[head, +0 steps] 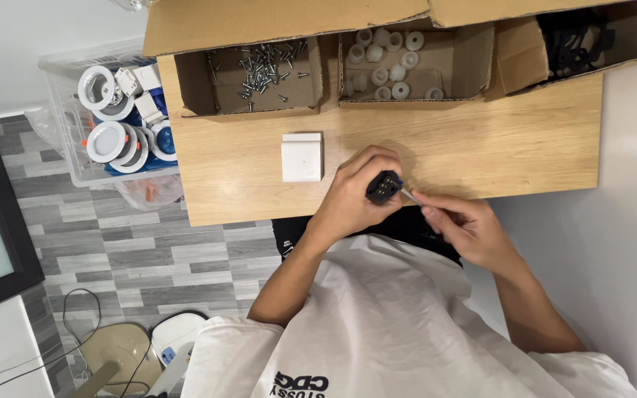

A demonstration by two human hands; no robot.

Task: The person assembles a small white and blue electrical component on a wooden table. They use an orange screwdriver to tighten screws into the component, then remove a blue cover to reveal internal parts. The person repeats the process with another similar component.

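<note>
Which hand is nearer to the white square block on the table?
Left. The left hand grips a small black part just right of the white block. The right hand is farther right, beyond the black part, at the table edge.

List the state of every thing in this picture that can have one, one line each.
Left hand: closed around the small black part.
Small black part: held above the table edge.
Right hand: pinching a thin metal piece against the part.
Thin metal piece: held, tip at the part.
White box: closed, flat on the wooden table.
Screw box: open, screws loose.
White-ring box: open, partly filled.
Plastic bin: open, holding round white fittings.
</note>
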